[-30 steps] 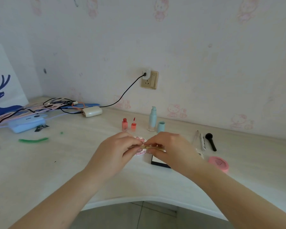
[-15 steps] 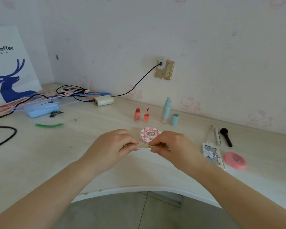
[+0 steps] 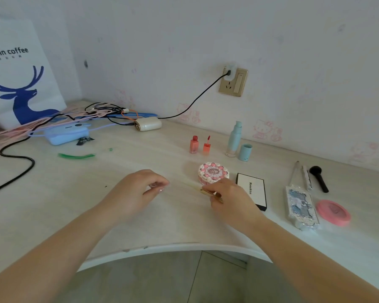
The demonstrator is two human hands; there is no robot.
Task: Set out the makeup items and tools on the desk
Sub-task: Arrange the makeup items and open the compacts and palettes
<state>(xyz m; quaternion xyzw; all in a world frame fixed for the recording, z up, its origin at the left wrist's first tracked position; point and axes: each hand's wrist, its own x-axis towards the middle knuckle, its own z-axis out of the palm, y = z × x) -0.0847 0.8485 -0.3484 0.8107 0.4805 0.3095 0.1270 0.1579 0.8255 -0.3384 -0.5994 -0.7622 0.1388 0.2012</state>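
My right hand [image 3: 230, 199] grips a slim gold stick [image 3: 196, 188] whose pale tip points left, just above the desk [image 3: 96, 204]. My left hand [image 3: 138, 189] pinches a small clear cap-like piece [image 3: 157, 185], a short gap away from the stick's tip. Behind them sits a round pink compact [image 3: 213, 171]. To the right lie a white box [image 3: 253, 190], a silver-blue palette [image 3: 301, 206], a pink round case [image 3: 333, 212], a black brush [image 3: 318, 178], a white pen [image 3: 307, 178] and a thin silver tool [image 3: 293, 172]. Two red lip tints [image 3: 194, 145], a teal pump bottle [image 3: 234, 138] and its cap [image 3: 245, 152] stand at the back.
A paper bag with a blue deer [image 3: 20, 79] leans at the far left. Tangled cables [image 3: 92, 114], a blue power bank [image 3: 67, 133], a white charger [image 3: 148, 124] and a green strip [image 3: 76, 155] lie back left. A wall socket [image 3: 233, 82] is above. The desk's curved front edge [image 3: 173, 246] is near me.
My hands were together on the gold stick over the compact; they have drawn apart, the left taking the clear piece leftward. The view shifted, showing more of the desk's right side.
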